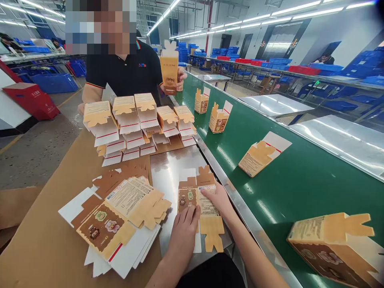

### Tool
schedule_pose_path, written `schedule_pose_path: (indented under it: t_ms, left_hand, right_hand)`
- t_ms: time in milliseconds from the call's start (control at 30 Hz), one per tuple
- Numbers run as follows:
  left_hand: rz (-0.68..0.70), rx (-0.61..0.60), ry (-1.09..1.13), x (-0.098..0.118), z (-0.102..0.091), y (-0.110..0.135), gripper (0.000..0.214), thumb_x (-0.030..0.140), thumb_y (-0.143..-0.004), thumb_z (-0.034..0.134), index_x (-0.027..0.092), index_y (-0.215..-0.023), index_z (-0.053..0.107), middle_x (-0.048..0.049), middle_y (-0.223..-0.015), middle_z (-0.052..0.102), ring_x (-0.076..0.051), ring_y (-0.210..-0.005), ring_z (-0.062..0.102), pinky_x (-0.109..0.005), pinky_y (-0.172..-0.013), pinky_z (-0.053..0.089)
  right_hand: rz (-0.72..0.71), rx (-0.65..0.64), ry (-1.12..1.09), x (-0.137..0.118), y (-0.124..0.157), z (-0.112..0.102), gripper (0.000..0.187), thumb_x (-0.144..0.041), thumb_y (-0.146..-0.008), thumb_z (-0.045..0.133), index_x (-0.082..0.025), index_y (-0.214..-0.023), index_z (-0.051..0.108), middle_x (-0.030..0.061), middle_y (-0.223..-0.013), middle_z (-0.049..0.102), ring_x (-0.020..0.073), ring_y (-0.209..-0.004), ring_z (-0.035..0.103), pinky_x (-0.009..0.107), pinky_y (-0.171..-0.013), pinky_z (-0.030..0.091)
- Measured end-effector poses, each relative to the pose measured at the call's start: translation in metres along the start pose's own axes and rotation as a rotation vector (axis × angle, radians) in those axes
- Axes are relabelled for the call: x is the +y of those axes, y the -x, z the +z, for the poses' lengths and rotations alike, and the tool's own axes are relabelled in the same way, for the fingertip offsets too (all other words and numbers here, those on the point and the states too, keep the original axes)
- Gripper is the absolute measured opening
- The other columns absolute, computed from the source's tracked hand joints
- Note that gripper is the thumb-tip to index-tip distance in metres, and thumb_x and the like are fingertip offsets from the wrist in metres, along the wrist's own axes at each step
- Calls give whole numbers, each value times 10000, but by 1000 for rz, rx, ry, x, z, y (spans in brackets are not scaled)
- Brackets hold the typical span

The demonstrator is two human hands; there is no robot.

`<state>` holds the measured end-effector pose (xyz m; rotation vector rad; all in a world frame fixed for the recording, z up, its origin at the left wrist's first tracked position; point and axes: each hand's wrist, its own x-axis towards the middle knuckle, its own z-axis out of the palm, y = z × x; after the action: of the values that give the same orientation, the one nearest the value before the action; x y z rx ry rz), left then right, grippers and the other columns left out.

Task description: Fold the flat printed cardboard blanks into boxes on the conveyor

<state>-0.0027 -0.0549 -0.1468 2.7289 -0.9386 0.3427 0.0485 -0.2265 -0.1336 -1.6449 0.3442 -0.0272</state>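
A flat, unfolded printed carton (pixel 211 210) lies on the metal plate in front of me, with brown and cream panels and cut flaps. My left hand (pixel 184 228) is closed over its brown left panel, fingers bent and close together. At the carton's upper right edge, my right hand (pixel 220 198) grips it with the thumb on top; the other fingers are mostly hidden. To the left of my hands, a fanned stack of flat cartons (pixel 105 228) rests on brown cardboard.
Opened cartons (pixel 126 116) lie piled ahead. Across from me a person (pixel 120 72) holds up an opened carton (pixel 169 68). On my right runs a green conveyor belt (pixel 240 192) with a metal edge, carrying several opened cartons, the nearest carton (pixel 324 248) at lower right.
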Motion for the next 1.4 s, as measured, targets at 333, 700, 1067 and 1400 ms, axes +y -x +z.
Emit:
schedule_pose_path:
  t_ms: [333, 700, 1067, 1400]
  left_hand:
    - [-4, 30, -4, -1, 9, 12, 491, -54, -779, 517, 134, -1222, 613, -113, -1200, 702, -224, -1073, 673, -372, -856, 574]
    - [76, 19, -19, -9, -11, -3, 565, -47, -727, 390, 146, -1175, 676, -72, -1277, 683, -236, -1152, 658, -353, -892, 568]
    - [-3, -50, -102, -3, -6, -7, 557, -78, -737, 438, 169, -1188, 651, -99, -1207, 707, -230, -1070, 663, -369, -859, 560]
    - [-74, 37, -92, 10, 14, 21, 495, -3, -797, 462, 151, -1234, 638, -185, -1302, 648, -305, -1142, 628, -446, -892, 540]
  right_hand:
    - [-39, 32, 50, 2, 3, 1, 296, -307, -714, 692, -212, -994, 693, 57, -971, 772, 282, -896, 698, 420, -833, 525]
    - [-40, 15, 70, 5, 0, 1, 320, -321, -725, 671, -196, -1020, 672, 84, -1026, 756, 294, -938, 694, 429, -860, 513]
    - [-35, 8, 104, 0, 1, 0, 334, -315, -726, 648, -179, -1032, 656, 105, -1024, 751, 308, -938, 688, 458, -867, 508]
    - [-34, 22, 74, -2, 7, 2, 283, -311, -696, 677, -197, -954, 678, 93, -953, 760, 318, -883, 690, 468, -832, 505]
